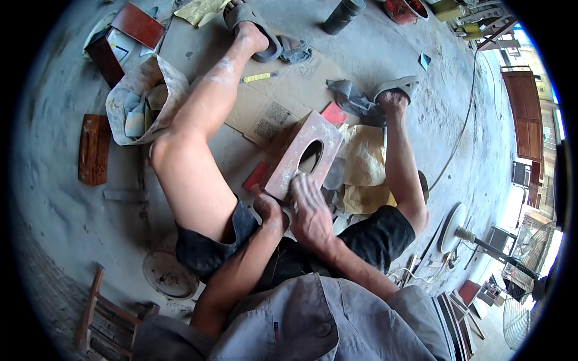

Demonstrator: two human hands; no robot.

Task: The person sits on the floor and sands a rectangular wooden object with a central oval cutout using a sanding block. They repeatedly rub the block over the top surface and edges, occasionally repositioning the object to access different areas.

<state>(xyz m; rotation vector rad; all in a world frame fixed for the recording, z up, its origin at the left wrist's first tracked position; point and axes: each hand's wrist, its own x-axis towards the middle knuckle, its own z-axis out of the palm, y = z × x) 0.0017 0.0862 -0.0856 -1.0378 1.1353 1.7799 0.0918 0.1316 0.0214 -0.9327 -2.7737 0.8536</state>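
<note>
- Grey floor (445,138) below the right fingers (305,188)
- Flattened cardboard (286,93) beyond them
- Pale open sack (146,77) to their left
- Reddish-brown block (94,147) farther left
- Dark cylinder (343,17) well beyond

Box (288,168): dull pinkish brown, shows whitish smudges. Cardboard (286,90): tan, bears dark chequered squares. Strip (257,77): yellow, dark end. Paper (366,153): yellowish tan. Block (94,150): reddish brown, darker streaks. Shirt (271,319): grey. Shorts (376,240): black. Sandals (242,15): greyish brown.

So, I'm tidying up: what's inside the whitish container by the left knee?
Inside the whitish container, flat pale pieces and a brownish piece show. Whatever lies beneath them is covered, so I can't tell.
</note>
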